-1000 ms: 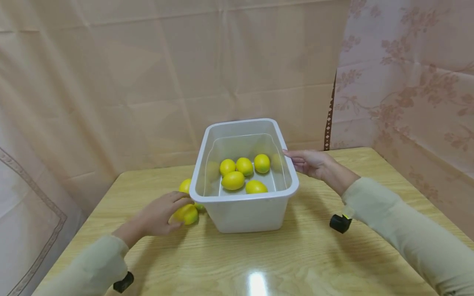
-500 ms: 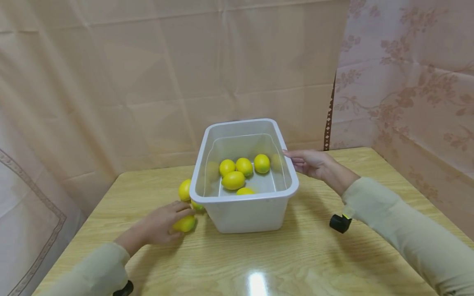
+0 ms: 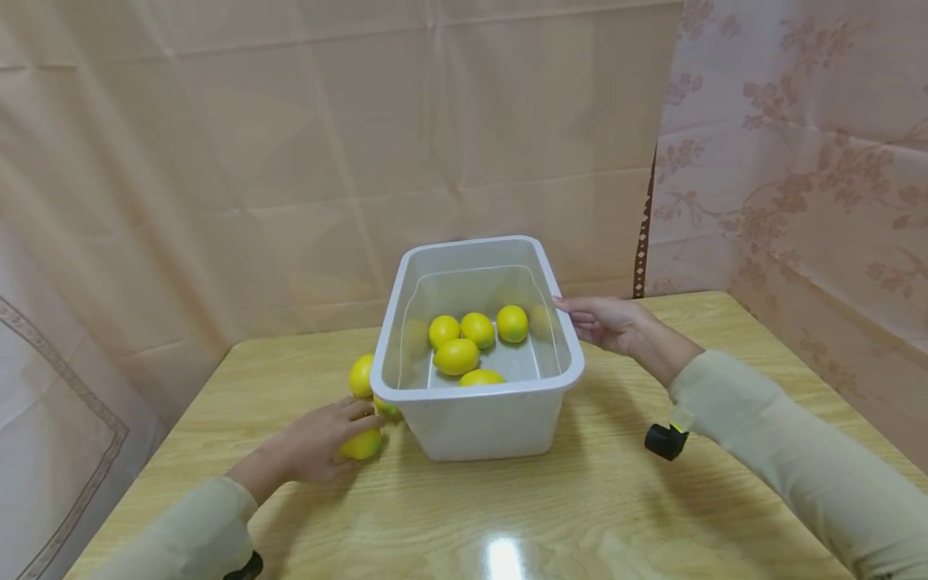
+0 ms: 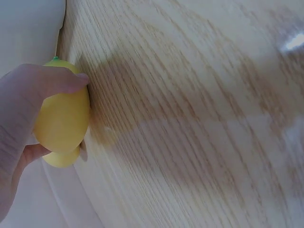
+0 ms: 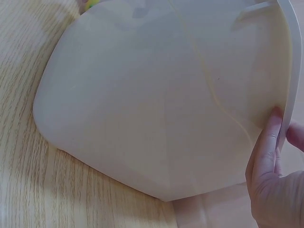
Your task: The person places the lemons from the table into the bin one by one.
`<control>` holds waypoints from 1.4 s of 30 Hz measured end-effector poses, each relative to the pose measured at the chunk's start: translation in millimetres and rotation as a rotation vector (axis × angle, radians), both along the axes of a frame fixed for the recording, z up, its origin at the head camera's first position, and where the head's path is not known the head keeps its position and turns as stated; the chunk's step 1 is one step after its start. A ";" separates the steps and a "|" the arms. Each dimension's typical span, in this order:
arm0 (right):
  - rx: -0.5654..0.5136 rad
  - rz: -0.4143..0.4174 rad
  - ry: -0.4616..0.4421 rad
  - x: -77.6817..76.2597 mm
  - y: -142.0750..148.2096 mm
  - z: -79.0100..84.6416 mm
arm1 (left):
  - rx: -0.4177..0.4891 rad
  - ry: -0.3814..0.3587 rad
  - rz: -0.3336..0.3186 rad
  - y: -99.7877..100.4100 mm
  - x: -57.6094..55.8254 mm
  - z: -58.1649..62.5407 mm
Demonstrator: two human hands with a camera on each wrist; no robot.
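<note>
My left hand (image 3: 313,441) holds a yellow lemon (image 3: 362,444) on the table, left of a white plastic tub (image 3: 487,427). In the left wrist view the thumb lies over that lemon (image 4: 64,121) and the fingers reach behind it. Two more lemons sit beyond the hand: one (image 3: 361,376) at the tub's left side, the other (image 3: 385,407) partly hidden under the rim. Several lemons rest inside the tub, one (image 3: 457,357) in the middle, another (image 3: 482,377) partly covered by the front rim. My right hand (image 3: 607,322) pinches the tub's right rim between thumb and fingers.
The wooden table (image 3: 616,499) carries the tub near its middle. A beige curtain (image 3: 290,177) hangs behind it, and a floral curtain (image 3: 819,185) closes off the right side. A black wrist-worn device (image 3: 664,441) hangs below the right sleeve.
My left hand has come slightly nearer along with its lemon, away from the other two. Inside the tub, the front lemon has rolled left and nearer. My right hand stays at the rim.
</note>
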State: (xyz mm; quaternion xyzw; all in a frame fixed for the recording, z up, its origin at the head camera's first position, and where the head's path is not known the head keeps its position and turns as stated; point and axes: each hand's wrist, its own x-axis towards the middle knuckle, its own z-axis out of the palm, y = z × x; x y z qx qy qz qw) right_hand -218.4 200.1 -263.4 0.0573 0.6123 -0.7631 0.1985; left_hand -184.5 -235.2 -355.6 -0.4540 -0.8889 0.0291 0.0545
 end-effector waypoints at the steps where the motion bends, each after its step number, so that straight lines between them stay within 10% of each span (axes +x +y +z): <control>1: 0.000 0.002 0.001 -0.1 0.0 -0.4 | -0.005 0.001 -0.001 0.0 0.5 0.4; 42: -0.012 0.038 0.021 0.5 2.3 -0.6 | -0.031 0.203 0.009 4.5 -0.2 39.6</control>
